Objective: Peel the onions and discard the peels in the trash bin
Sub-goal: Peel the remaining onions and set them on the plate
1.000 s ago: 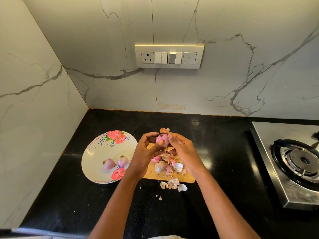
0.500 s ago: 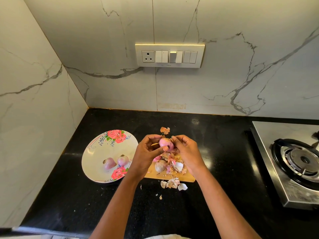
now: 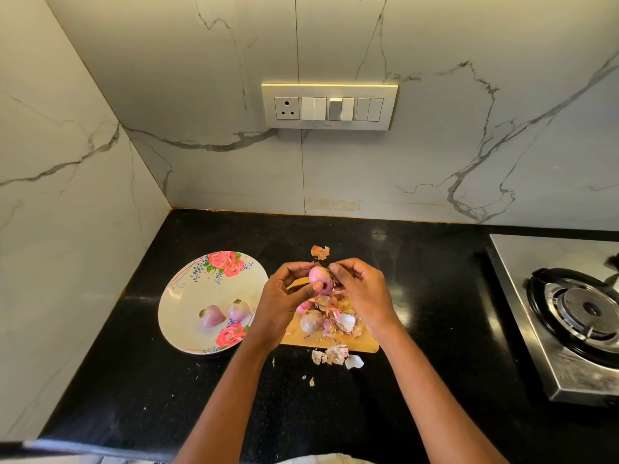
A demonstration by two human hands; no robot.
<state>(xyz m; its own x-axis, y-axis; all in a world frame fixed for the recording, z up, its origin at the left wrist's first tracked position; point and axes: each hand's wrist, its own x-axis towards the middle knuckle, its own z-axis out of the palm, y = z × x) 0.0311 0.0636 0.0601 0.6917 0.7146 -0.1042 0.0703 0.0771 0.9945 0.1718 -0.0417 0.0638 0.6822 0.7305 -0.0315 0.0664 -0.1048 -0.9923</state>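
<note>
My left hand (image 3: 279, 306) grips a small pink onion (image 3: 320, 277) above the wooden cutting board (image 3: 363, 343). My right hand (image 3: 360, 293) pinches at the onion's right side, where a strip of skin shows. Under the hands the board holds an unpeeled onion (image 3: 311, 321) and a heap of loose peels (image 3: 340, 316). More peels (image 3: 335, 354) lie on the counter by the board's front edge, and one peel (image 3: 320, 252) lies behind the hands. Two peeled onions (image 3: 211, 315) (image 3: 238, 309) sit on the floral plate (image 3: 187, 296) to the left. No trash bin is in view.
The black counter (image 3: 418, 296) runs into a corner of marble walls at the left and back. A steel gas stove (image 3: 576, 313) stands at the right. A switch panel (image 3: 330, 107) is on the back wall.
Both hands have lowered slightly with the onion. My right hand's fingers have shifted from the onion's top to its right side, working at the skin.
</note>
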